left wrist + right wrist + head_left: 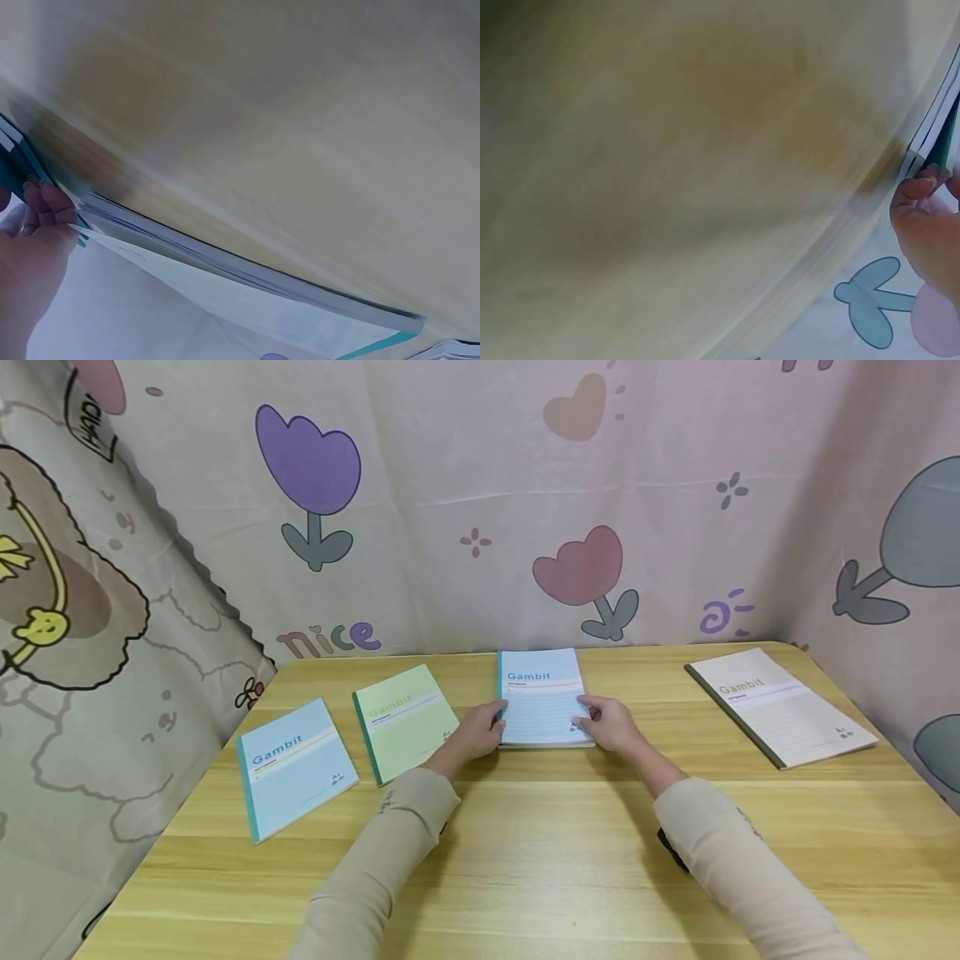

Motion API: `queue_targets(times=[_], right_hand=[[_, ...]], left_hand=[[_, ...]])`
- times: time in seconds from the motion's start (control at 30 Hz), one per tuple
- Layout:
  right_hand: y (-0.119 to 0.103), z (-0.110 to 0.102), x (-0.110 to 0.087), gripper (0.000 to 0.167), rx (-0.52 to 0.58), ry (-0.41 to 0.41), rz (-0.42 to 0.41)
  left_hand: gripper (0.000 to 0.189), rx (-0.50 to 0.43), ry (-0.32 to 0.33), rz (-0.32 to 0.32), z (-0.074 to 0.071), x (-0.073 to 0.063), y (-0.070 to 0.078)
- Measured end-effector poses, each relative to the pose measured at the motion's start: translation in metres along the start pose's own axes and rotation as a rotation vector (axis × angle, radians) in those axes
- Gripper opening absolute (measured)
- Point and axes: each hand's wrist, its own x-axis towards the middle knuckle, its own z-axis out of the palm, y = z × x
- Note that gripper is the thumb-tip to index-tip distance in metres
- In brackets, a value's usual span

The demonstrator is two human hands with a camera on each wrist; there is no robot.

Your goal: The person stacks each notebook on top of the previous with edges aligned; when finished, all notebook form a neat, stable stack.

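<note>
A light blue Gambit notebook (pixel 542 693) with a teal spine lies at the back middle of the table. My left hand (pixel 476 732) pinches its left edge near the lower part, and my right hand (pixel 611 724) pinches the opposite edge. Another pale layer shows under its near edge, like a second notebook below it. In the right wrist view, my right hand (pixel 928 240) grips the corner, and a narrow dark green gap opens between the layers. The left wrist view has my left hand (pixel 37 262) beside a teal spine.
A green notebook (pixel 405 718) lies just left of my left hand, partly behind it. Farther left is another blue notebook (pixel 296 768). A white notebook (pixel 780 706) with a dark spine lies at the right. A patterned curtain (pixel 450 510) hangs behind the wooden table (pixel 555 860).
</note>
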Motion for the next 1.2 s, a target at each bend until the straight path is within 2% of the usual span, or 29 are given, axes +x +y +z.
queue_targets(times=[0.23,0.47,0.63,0.73,0.83,1.03,1.2], right_hand=[[-0.002,0.000,0.000,0.047,-0.075,-0.016,-0.034],[-0.004,0.001,-0.003,0.048,-0.168,-0.049,-0.030],[-0.002,0.003,-0.003,0.047,-0.203,-0.057,-0.058],[0.000,0.002,-0.005,0.047,-0.197,-0.035,-0.094],[0.004,-0.004,-0.009,0.045,-0.199,0.032,-0.163],[0.018,-0.028,-0.024,0.040,-0.292,0.206,-0.306],[0.036,-0.048,-0.034,0.040,-0.397,0.338,-0.393]], left_hand=[[0.045,0.085,-0.049,-0.026,0.004,0.003,0.000],[0.046,0.095,-0.061,-0.055,0.005,0.004,0.002],[0.047,0.167,-0.077,-0.049,0.006,0.003,0.004],[0.047,0.219,-0.079,-0.061,0.006,0.003,0.005],[0.048,0.303,-0.037,-0.068,0.009,0.001,0.007],[0.045,0.503,0.138,-0.017,0.012,-0.004,0.017],[0.044,0.545,0.225,0.071,0.014,-0.004,0.030]])
